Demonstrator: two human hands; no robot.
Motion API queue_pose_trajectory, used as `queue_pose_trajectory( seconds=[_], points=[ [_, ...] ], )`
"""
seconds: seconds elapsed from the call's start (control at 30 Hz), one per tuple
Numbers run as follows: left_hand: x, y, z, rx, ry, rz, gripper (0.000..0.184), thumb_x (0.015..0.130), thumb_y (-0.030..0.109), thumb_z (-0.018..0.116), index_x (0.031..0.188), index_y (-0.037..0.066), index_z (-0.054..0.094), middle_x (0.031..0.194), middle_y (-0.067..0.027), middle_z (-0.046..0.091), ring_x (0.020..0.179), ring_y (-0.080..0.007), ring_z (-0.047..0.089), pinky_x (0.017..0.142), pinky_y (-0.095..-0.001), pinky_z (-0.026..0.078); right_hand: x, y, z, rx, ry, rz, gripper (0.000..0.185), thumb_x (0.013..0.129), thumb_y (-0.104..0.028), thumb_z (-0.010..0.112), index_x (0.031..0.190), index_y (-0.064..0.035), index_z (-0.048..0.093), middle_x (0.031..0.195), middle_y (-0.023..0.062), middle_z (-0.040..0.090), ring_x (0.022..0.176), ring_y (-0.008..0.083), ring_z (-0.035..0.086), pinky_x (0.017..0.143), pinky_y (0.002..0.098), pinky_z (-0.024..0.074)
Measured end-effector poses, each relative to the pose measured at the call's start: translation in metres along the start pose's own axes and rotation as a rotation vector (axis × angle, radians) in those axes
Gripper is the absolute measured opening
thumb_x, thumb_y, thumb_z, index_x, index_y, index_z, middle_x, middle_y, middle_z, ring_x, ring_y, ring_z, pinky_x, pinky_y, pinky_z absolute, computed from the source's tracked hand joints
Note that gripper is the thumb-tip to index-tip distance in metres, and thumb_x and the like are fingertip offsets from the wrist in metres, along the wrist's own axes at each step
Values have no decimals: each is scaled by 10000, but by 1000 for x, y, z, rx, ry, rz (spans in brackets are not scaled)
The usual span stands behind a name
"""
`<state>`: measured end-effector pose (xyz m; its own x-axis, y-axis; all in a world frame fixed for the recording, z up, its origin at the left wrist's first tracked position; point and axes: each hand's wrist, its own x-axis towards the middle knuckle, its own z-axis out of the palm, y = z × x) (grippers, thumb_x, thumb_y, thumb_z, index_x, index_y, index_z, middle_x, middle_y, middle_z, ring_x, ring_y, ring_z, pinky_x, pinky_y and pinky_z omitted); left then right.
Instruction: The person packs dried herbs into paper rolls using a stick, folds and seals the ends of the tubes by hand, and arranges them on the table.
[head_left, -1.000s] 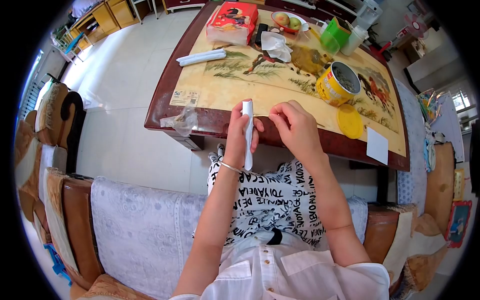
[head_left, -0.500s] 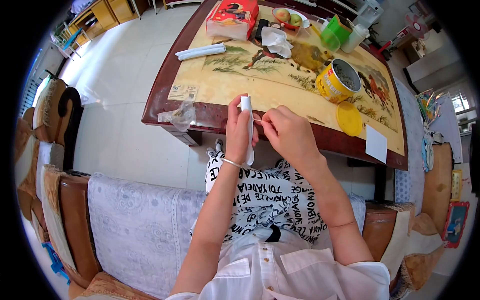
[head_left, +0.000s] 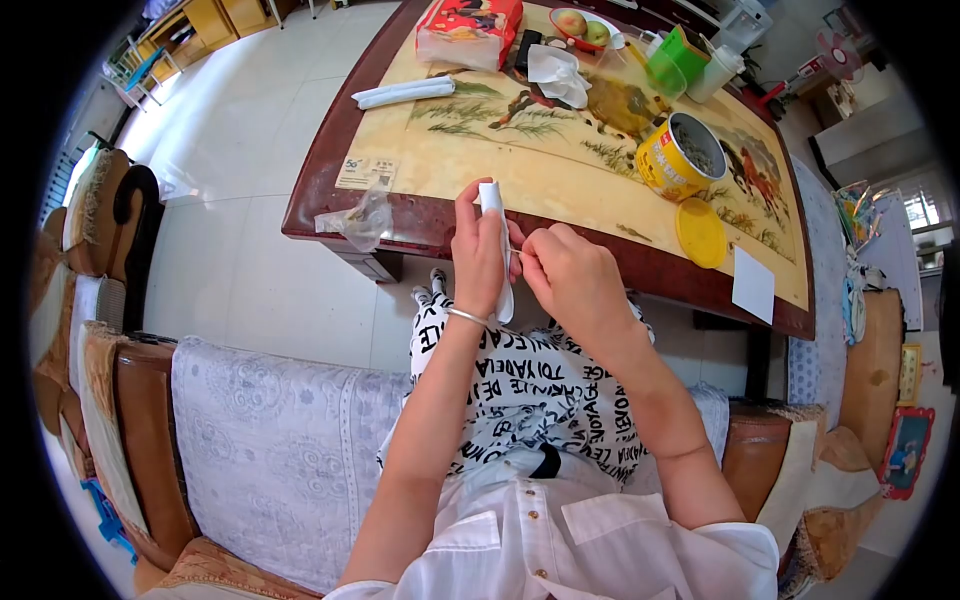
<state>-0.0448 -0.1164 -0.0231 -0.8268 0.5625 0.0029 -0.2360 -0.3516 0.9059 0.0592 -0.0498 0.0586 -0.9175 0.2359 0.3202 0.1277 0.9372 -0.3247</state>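
Carefully, a person seated at a wooden table (head_left: 540,165) grips a rolled white paper tube (head_left: 491,199) in the left hand (head_left: 477,258), the fingers wrapped along its sides just off the table's near edge, above the lap. Thumb and forefinger of the right hand (head_left: 578,275) pinch together on a thin pale strand (head_left: 515,250) beside the tube. A matching pair of white rolls (head_left: 403,92) lies near the table's left edge, with a crumpled clear plastic bag (head_left: 366,222) at the near left corner. Toward the right stands an open yellow can (head_left: 667,167), its dark contents showing, a round yellow lid (head_left: 700,233) just beside it; a white card (head_left: 753,284) lies by the near right corner. A red-topped package (head_left: 468,36) sits toward the far left corner.
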Motion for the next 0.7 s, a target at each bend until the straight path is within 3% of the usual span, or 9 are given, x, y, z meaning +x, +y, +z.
queue_pose_trajectory(
  seconds=[0.37, 0.7],
  points=[
    [2, 1, -3, -24, 69, -54, 371, 944, 164, 383, 1296, 52, 348, 687, -76, 561, 417, -118, 468, 385, -250, 396, -14, -6, 6, -19, -27, 60, 104, 813, -83, 644, 817, -37, 551, 766, 111, 548, 687, 306, 598, 609, 403, 502],
    [1, 1, -4, -44, 60, -93, 377, 942, 175, 389, 1296, 54, 343, 703, -88, 582, 406, -122, 475, 369, -250, 395, -15, -6, -5, -55, -56, -106, 69, 785, -59, 595, 808, -19, 543, 795, 92, 533, 749, 246, 596, 616, 352, 526]
  ],
)
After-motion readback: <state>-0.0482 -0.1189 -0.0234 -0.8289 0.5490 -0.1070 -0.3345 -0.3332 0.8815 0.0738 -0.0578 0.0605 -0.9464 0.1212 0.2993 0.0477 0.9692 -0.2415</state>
